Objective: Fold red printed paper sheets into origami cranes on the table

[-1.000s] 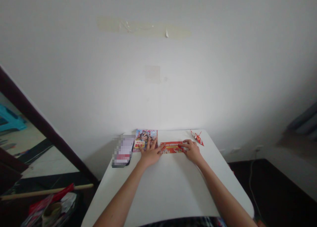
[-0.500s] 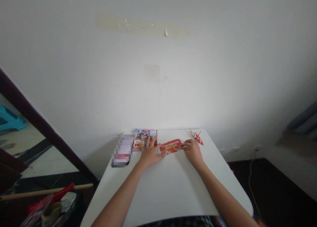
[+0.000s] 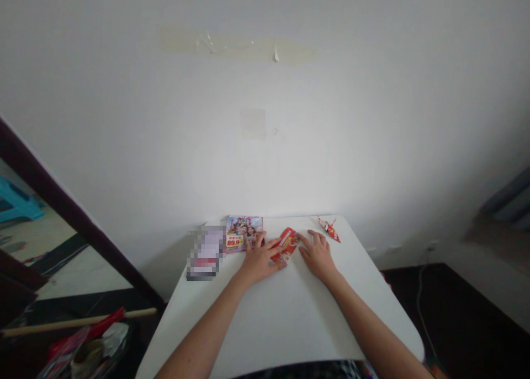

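Note:
A red printed paper (image 3: 289,240) lies tilted on the white table between my hands, its upper end pointing right; it looks folded. My left hand (image 3: 257,262) rests with fingers spread, index finger and thumb over the paper's left part. At the paper's right edge is my right hand (image 3: 318,256), its fingers apart and lying on or just above the table; whether a fingertip touches the paper is unclear. Behind my left fingers, a colourful leaflet (image 3: 244,230) lies partly covered. A folded paper crane (image 3: 330,230) in red and white sits beyond my right hand.
A phone-like object (image 3: 206,252), its screen pixelated, is at the left edge of the white table (image 3: 285,318). The wall (image 3: 265,169) stands directly behind the table. On the floor at left are a wooden stick (image 3: 83,321) and a container of odds and ends (image 3: 99,346).
The red paper has turned from nearly level to steeply tilted and shows a shorter length. My left hand has shifted right, and my right fingers have spread from a pinch at its right end.

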A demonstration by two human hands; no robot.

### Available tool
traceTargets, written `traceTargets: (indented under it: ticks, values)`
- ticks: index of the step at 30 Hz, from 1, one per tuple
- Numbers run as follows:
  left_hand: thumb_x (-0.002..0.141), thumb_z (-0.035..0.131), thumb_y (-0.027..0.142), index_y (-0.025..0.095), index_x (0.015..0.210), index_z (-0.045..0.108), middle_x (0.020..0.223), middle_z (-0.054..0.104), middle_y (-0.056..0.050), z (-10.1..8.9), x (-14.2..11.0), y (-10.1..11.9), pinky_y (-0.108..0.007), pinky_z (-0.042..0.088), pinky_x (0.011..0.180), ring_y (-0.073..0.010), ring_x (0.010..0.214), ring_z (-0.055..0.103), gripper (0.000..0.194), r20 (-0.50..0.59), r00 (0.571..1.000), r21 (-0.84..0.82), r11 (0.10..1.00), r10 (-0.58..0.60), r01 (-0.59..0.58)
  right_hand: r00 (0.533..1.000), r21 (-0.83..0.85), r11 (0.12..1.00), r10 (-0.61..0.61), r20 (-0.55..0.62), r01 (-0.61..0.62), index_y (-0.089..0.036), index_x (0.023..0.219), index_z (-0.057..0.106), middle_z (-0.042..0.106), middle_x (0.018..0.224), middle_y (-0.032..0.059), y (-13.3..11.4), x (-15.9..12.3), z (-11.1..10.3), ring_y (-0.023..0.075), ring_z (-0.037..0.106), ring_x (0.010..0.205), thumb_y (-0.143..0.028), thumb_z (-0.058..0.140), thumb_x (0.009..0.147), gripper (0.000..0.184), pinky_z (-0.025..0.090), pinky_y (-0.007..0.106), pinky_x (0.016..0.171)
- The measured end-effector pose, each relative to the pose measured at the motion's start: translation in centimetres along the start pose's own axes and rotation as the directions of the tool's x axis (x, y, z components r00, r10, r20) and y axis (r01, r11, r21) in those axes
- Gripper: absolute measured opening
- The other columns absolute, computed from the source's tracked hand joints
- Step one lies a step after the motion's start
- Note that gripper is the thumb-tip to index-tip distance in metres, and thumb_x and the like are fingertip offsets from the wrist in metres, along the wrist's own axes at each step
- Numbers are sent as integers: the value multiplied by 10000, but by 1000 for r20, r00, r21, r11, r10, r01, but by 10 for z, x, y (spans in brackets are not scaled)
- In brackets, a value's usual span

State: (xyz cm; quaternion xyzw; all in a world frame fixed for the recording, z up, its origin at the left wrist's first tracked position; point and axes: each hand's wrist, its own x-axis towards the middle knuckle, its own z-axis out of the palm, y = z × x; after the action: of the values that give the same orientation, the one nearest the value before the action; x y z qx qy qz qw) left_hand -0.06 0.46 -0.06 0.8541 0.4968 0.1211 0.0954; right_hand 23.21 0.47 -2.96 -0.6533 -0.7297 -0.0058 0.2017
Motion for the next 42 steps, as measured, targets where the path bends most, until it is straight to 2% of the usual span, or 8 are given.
traceTargets:
  ticks: [5,11,14,18,25,31,37,42]
  values:
    - [881,545,636,525,1281,609,1419,572,27,4,2,0,-784,-17,1126,-370,1394,325,420,-93,995,24,999,24,-22,998,87,995,-36,-59,41,-354,1345,602,493,1410,98,4,2,3,285,419,1283,-304,573,935,414,394,450,1065]
    - [918,560,523,500,1280,621,1283,607,-12,11,3,-3,-759,25,1141,-306,1282,412,367,-141,990,44,999,20,-14,992,146,984,-92,-83,104,-344,1208,702,533,1347,90,5,3,4,280,448,1254,-294,601,923,306,409,453,1060]
    - [894,588,539,506,1331,577,1356,574,-21,13,3,-1,-753,38,1148,-328,1323,383,438,-145,989,59,998,1,7,991,172,977,-110,-78,122,-353,1208,703,530,1342,88,6,3,2,284,441,1260,-294,606,923,307,404,471,1064]
    - [867,578,615,522,1403,486,1541,446,13,13,4,0,-790,-24,1126,-383,1433,260,552,-124,992,68,998,-4,12,986,205,965,-155,-66,165,-394,1205,700,525,1348,73,4,2,0,280,432,1271,-300,638,910,315,398,478,1070]
    - [854,540,682,531,1370,521,1506,499,32,11,4,0,-801,-12,1124,-397,1432,279,538,-89,996,62,998,-24,30,978,274,939,-197,-69,209,-367,1106,746,558,1312,78,6,2,1,283,458,1247,-310,663,894,235,419,489,1044]
    - [841,553,688,547,1388,493,1541,457,39,11,4,0,-792,-44,1126,-411,1450,251,569,-73,997,64,997,-26,30,969,360,900,-219,-112,245,-292,879,781,602,1243,82,10,5,5,274,485,1217,-254,688,862,102,429,474,1035]
    - [846,479,743,580,1377,481,1594,397,62,9,4,0,-838,-71,1072,-442,1490,179,556,-34,999,59,998,-22,24,975,360,907,-194,-106,219,-297,845,785,604,1237,77,10,5,8,285,470,1215,-235,713,829,97,422,489,1039]
    - [833,511,736,584,1380,474,1609,374,63,7,4,0,-842,-82,1064,-454,1504,136,569,-9,999,44,998,-49,50,982,363,913,-159,-104,187,-298,850,790,609,1203,86,11,6,7,285,475,1194,-251,716,833,89,425,483,1034]
